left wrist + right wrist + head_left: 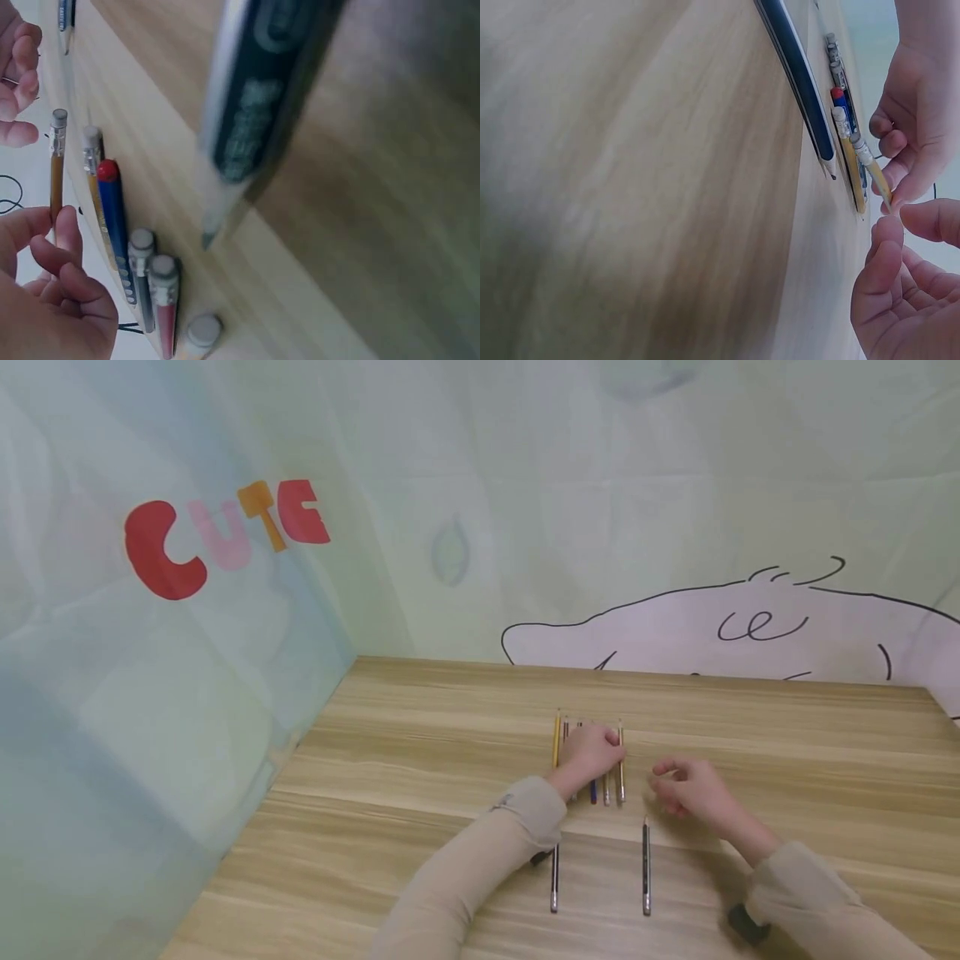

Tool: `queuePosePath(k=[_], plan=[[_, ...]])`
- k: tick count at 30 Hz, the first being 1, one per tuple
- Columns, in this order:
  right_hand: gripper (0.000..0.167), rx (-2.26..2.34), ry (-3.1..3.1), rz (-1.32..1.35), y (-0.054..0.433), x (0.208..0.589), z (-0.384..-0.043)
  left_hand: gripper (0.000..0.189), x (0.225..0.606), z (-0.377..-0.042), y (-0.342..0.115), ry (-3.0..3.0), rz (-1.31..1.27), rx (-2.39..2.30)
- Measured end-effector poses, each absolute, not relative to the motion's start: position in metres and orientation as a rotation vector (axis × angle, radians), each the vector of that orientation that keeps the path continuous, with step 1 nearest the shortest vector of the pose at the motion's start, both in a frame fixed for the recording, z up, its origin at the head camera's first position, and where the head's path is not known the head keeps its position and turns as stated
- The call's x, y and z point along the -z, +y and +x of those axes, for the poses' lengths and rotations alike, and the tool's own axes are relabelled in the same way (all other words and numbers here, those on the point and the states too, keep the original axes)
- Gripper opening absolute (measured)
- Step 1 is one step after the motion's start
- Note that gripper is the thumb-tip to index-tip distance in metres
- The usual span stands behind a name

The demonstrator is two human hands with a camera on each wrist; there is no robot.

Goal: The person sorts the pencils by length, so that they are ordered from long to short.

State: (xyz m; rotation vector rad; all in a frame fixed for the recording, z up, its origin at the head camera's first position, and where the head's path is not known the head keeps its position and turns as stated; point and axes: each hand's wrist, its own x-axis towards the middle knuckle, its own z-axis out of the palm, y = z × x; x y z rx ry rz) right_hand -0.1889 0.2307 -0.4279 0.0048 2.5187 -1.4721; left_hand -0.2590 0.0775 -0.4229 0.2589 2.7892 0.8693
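Note:
My left hand (592,750) pinches a yellow pencil (621,777) between thumb and fingertip, at the right end of a row. In the left wrist view, that pencil (57,176) has its eraser end toward me. Partly under the left hand lie a blue pencil with a red end (112,217), a yellowish pencil (607,792), a red pencil (165,319) and a grey one (142,285). A longer yellow pencil (557,739) lies at the row's left end. Right of the row, my right hand (693,792) hovers with loosely bent fingers and holds nothing.
Nearer to me, two dark pencils lie apart on the wooden table (420,760): one on the left (555,881), partly behind my left sleeve, and one on the right (647,868). A printed cloth backdrop (450,468) stands behind and to the left.

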Motion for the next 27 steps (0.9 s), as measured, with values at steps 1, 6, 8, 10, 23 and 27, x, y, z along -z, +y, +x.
queuePosePath(k=[1,6,8,10,23,27], plan=[[0.034,1.469,2.518,0.007,0.2308,0.4282,-0.1886,0.013,0.4228,-0.2589,0.0780,2.794,0.257,-0.854],[0.033,1.461,2.521,0.006,0.2314,0.4296,-0.1878,0.012,0.4227,-0.2584,0.0802,2.812,0.268,-0.788],[0.033,1.471,2.520,0.009,0.2317,0.4303,-0.1875,0.013,0.4243,-0.2587,0.0815,2.825,0.280,-0.765],[0.032,1.481,2.516,0.011,0.2319,0.4310,-0.1869,0.014,0.4256,-0.2590,0.0828,2.836,0.292,-0.741],[0.030,1.473,2.520,0.032,0.2328,0.4320,-0.1849,0.036,0.4301,-0.2603,0.0857,2.876,0.298,-0.638],[0.029,1.474,2.519,0.032,0.2329,0.4318,-0.1847,0.035,0.4300,-0.2594,0.0875,2.887,0.308,-0.611]])
